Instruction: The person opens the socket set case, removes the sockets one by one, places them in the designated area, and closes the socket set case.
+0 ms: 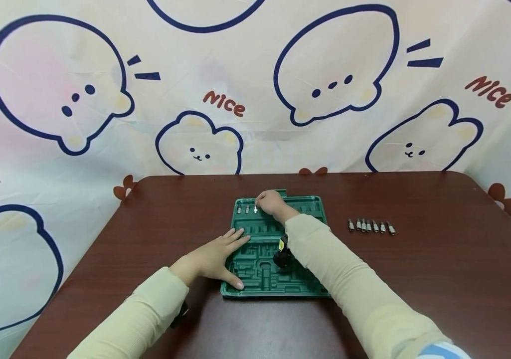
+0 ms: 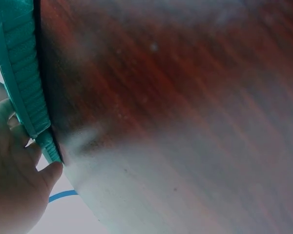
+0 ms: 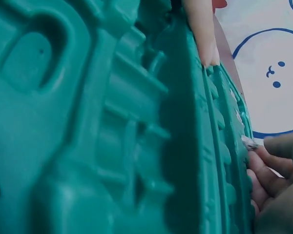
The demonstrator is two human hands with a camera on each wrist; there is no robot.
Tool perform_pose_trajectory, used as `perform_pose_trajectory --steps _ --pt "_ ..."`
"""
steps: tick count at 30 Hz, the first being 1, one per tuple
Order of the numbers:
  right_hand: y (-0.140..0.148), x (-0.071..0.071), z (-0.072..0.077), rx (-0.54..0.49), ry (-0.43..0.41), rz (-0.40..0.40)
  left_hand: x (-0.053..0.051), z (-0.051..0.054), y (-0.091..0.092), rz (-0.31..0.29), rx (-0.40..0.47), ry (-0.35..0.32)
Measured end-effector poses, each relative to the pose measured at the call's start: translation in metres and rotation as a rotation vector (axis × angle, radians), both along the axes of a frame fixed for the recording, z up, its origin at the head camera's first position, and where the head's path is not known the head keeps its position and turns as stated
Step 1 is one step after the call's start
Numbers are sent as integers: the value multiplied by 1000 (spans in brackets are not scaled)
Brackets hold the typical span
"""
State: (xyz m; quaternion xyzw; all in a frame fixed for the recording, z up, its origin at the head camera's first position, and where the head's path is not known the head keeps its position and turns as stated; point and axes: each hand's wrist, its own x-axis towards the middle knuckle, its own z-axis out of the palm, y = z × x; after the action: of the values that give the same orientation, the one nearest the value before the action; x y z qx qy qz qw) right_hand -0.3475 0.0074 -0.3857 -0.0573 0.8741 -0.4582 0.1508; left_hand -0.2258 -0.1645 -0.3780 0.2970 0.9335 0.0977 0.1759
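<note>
A green plastic tool case (image 1: 255,294) with moulded recesses lies opened flat on the table. My left hand (image 1: 212,257) rests on its left edge with fingers spread; in the left wrist view the left hand (image 2: 17,180) touches the case's side. At the top row of the far half, my right hand (image 1: 271,203) pinches a small metal bit socket (image 3: 249,142) at a slot. Two similar bit sockets (image 1: 247,209) sit in the slots just left of it. The right wrist view shows the right hand's curled fingers (image 3: 271,178) around the piece, partly hiding it.
Several more bit sockets (image 1: 369,226) stand in a loose row on the brown table (image 1: 439,274), right of the case. Behind the table hangs a cloth (image 1: 255,65) printed with cartoon animals. A black strap device (image 1: 283,257) on the right wrist covers part of the case.
</note>
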Motion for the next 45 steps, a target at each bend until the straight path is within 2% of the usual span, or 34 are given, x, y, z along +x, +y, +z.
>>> perform_pose_trajectory --steps 4,11,15,20,27,36,40,45 --pt "-1 3 -1 -77 3 -71 0 -2 0 -6 -6 5" --pt "-3 3 0 -43 1 -72 0 -2 -1 -2 -10 12" --pt "-2 4 -1 -76 -26 -95 0 -1 0 -9 -10 9" --pt "1 1 -1 -135 -70 -127 -2 1 0 -20 -17 -2" --pt "6 -5 2 -305 -135 -201 -5 3 -2 -14 -16 -13" --pt "25 2 15 -353 -85 -157 -6 2 -1 -24 -25 -20" --pt "37 4 25 -403 -75 -165 -7 2 -2 -39 -23 -11" --pt "54 10 31 -450 -64 -177 -7 2 -3 -29 -21 -17"
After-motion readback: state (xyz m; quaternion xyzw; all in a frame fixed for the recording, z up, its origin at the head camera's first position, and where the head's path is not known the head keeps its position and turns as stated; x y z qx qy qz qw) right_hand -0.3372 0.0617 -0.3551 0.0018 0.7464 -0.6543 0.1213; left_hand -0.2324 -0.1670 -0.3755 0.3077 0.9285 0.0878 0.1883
